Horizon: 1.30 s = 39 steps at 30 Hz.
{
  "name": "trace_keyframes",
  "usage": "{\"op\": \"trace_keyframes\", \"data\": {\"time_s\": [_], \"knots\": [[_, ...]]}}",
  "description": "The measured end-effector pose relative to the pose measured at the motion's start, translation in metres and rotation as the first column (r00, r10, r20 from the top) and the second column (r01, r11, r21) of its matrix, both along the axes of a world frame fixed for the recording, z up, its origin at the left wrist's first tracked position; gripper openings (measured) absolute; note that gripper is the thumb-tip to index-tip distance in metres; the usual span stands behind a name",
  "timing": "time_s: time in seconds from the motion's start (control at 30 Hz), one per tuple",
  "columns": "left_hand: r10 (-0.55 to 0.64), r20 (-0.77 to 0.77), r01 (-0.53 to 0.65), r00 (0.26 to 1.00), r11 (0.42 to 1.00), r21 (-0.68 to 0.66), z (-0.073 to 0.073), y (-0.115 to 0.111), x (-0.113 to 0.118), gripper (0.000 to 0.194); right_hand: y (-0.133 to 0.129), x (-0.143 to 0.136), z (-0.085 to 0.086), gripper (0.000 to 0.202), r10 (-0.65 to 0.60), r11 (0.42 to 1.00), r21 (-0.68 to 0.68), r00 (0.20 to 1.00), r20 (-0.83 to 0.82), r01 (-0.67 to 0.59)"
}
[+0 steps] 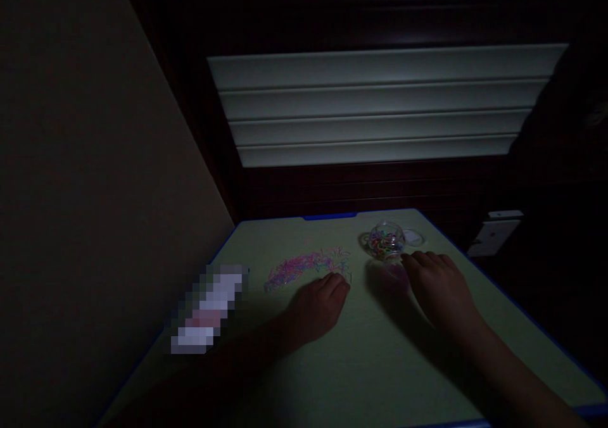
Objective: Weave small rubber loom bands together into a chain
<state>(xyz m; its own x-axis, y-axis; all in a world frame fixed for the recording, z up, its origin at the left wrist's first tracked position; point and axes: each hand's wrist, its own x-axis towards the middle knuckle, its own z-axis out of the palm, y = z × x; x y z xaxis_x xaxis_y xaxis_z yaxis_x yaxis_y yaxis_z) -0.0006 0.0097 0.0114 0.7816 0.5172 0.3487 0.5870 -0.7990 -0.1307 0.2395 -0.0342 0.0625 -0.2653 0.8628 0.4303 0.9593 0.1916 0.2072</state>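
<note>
Colourful thin bands (299, 266) lie in a loose, curved heap on the pale table (361, 365). At the heap's right end my left hand (325, 301) rests low with its fingers curled together; what it pinches, if anything, is too small to make out. A clear round jar (387, 239) with multicoloured bands inside lies near the far right of the table, its mouth seemingly toward me. My right hand (434, 279) is just right of the jar's mouth, fingers bent and pressed together over something I cannot make out. A pinkish, see-through item (396, 277) is between the hands.
Behind the jar, to its right, lies a clear round lid (413, 237). A blurred-out flat item (211, 311) is at the table's left edge. A wall stands on the left, a dark slatted panel behind the table, and a white object (494, 235) beyond the right edge.
</note>
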Motion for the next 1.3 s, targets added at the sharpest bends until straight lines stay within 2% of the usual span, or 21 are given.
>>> {"op": "trace_keyframes", "data": {"time_s": [0.07,0.2,0.3,0.43,0.67,0.8,0.9,1.3], "knots": [[0.001,-0.013,-0.001,1.0,1.0,-0.005,0.001,-0.001,0.0,0.016,0.0,-0.004,0.0,0.018,0.012,1.0,0.004,1.0,0.006,-0.012],[0.002,-0.024,-0.002,1.0,1.0,-0.006,0.002,-0.001,0.001,0.016,-0.001,-0.015,-0.004,0.011,0.192,0.981,0.035,0.981,-0.01,-0.191],[0.015,-0.031,-0.016,0.999,1.0,-0.01,0.001,0.0,0.002,0.017,-0.002,-0.024,-0.011,0.011,0.335,0.942,0.009,0.942,-0.007,-0.335],[0.017,-0.034,-0.018,0.999,0.999,-0.026,-0.001,0.001,0.001,0.015,-0.002,-0.031,-0.017,0.009,0.425,0.903,-0.076,0.905,0.006,-0.423],[0.086,-0.014,-0.086,0.996,0.996,0.01,0.0,0.003,0.0,0.017,-0.001,-0.032,-0.013,0.01,0.431,0.893,-0.14,0.902,-0.016,-0.429],[0.233,0.039,-0.234,0.972,0.971,0.043,0.004,0.019,-0.008,0.017,-0.002,-0.031,-0.011,0.009,0.429,0.893,-0.14,0.903,-0.022,-0.428],[0.304,0.02,-0.305,0.952,0.952,0.029,0.006,0.03,-0.016,0.018,-0.002,-0.031,-0.012,0.009,0.438,0.889,-0.135,0.898,-0.031,-0.438],[0.371,0.001,-0.369,0.929,0.925,-0.095,0.0,0.038,-0.024,0.017,0.0,-0.03,-0.014,0.01,0.437,0.891,-0.127,0.899,-0.023,-0.436]]}}
